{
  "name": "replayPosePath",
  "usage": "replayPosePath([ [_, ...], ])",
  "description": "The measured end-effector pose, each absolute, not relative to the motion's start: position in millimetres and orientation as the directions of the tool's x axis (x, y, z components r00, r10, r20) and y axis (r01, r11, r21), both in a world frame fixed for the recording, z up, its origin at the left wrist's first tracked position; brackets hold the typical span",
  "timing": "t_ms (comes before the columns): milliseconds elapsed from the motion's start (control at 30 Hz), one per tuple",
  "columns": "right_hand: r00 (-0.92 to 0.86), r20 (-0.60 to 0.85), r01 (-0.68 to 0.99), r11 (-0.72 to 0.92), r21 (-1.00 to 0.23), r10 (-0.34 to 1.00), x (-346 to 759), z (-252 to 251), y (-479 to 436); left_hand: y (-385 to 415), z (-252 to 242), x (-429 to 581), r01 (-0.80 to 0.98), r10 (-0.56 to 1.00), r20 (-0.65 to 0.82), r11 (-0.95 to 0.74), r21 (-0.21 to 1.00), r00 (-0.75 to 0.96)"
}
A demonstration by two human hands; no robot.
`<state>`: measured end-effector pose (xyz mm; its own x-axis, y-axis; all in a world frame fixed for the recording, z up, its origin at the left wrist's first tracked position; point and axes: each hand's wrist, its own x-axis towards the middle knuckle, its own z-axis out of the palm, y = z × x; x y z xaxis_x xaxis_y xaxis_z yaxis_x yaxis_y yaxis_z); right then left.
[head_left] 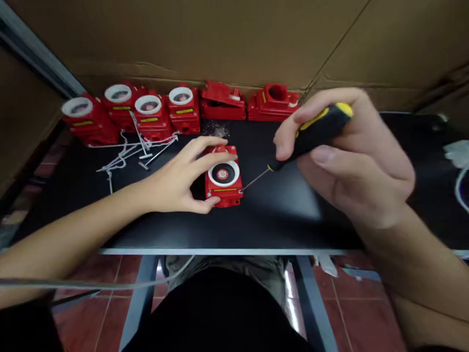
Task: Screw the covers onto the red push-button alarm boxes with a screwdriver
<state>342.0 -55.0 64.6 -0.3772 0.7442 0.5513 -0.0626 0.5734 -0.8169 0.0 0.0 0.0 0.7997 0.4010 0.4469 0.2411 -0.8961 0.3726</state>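
On the black tabletop lies a red box (224,190) with a white ring round a dark recess, like a fire alarm call point. My left hand (183,178) grips it from the left, fingers over its far part and thumb at the near left corner. In my right hand (351,156) is a screwdriver (318,129) with a black and yellow handle, fingers wrapped round it. The thin shaft slants down to the left, its tip at a screw on the box's near right corner.
Along the cardboard wall stand several similar red boxes (152,117). One red box (223,100) has its lid tilted up. Thin metal T-bars on cords (141,146) lie at left. Pale crumbs (216,129) lie behind the box. A white cable (459,188) is at far right.
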Motion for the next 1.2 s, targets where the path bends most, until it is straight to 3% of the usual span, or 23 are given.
replayPosePath([
  [100,-0.379,0.564,-0.047,0.594,-0.803,0.734,339.5,60.6,-53.5,-2.6,0.4,10.7,0.222,0.368,0.493,-0.918,0.329,0.788],
  [300,-0.394,0.611,0.157,0.706,-0.691,0.686,340.5,69.3,-54.4,-6.3,0.4,28.9,0.167,0.309,0.561,-0.942,0.29,0.768],
  [433,-0.33,0.578,0.11,0.639,-0.761,0.746,341.1,71.0,-56.9,-7.9,0.7,32.6,0.189,0.324,0.558,-0.939,0.287,0.764],
  [667,-0.291,0.646,0.149,0.7,-0.698,0.706,342.8,66.2,-57.1,-11.2,3.5,34.8,0.238,0.401,0.504,-0.903,0.358,0.765],
  [900,-0.275,0.649,0.118,0.695,-0.709,0.709,339.8,65.1,-58.0,-10.0,7.9,39.9,0.18,0.393,0.528,-0.894,0.41,0.752],
  [1100,-0.004,0.664,-0.029,0.663,-0.748,0.748,333.9,70.0,-54.4,-10.4,8.8,34.0,0.17,0.386,0.476,-0.885,0.434,0.79],
  [1200,-0.239,0.553,0.114,0.588,-0.8,0.798,339.9,68.7,-47.5,-9.6,7.5,27.2,0.203,0.404,0.428,-0.874,0.441,0.809],
])
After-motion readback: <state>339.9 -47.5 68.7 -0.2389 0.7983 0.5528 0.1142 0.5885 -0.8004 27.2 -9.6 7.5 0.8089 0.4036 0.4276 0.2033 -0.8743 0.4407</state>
